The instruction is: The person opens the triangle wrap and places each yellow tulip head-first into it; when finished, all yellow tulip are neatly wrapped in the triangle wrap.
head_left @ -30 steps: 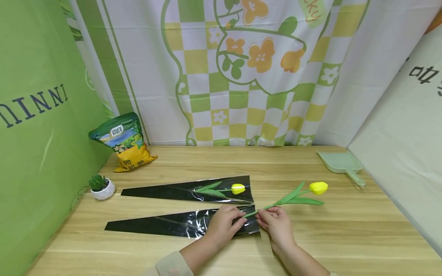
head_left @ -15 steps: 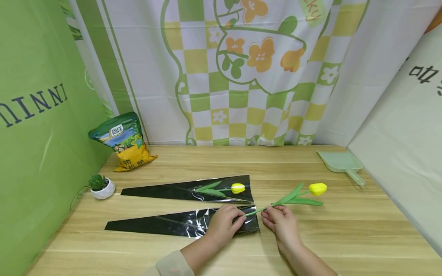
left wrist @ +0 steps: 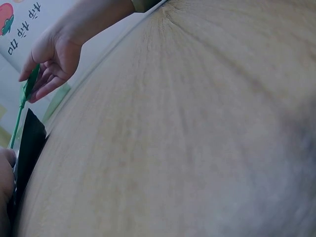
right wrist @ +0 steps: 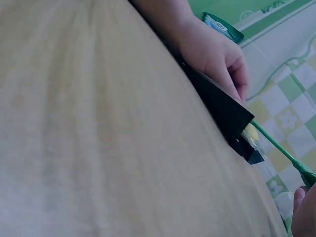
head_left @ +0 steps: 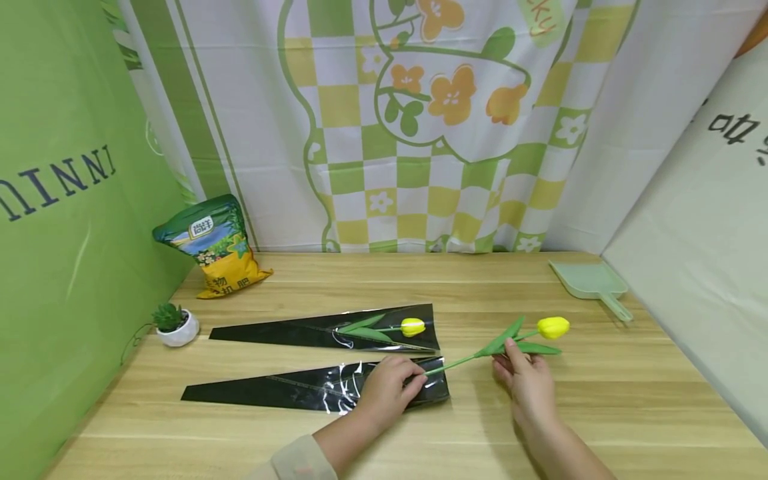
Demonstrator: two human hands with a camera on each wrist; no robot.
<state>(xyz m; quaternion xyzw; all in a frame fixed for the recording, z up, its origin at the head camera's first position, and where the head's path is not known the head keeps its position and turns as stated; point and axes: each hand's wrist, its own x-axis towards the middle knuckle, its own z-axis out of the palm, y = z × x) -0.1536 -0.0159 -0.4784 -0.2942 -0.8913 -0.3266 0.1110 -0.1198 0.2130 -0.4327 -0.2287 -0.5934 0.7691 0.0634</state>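
A yellow artificial tulip [head_left: 553,327] with green leaves lies slanted, its stem end at the open mouth of the nearer black flower sleeve [head_left: 270,392]. My left hand [head_left: 390,390] rests on that sleeve and grips its mouth, thumb and forefinger by the stem end. Whether the stem lies inside is hidden by these fingers. My right hand [head_left: 528,380] pinches the tulip among its leaves, below the bloom. In the right wrist view the stem [right wrist: 274,140] runs from the sleeve mouth to my right hand. A second black sleeve [head_left: 270,335] behind holds another yellow tulip [head_left: 412,327].
At the back left stands a green and yellow fertilizer bag [head_left: 219,250]. A small succulent in a white pot [head_left: 178,329] sits before it. A pale green dustpan [head_left: 591,281] lies at the back right. Fabric curtains [head_left: 264,133] enclose the wooden table [head_left: 336,280].
My right hand has slid right along the stem, from beside the sleeve mouth up to the leaves. The tulip and my left hand have hardly moved.
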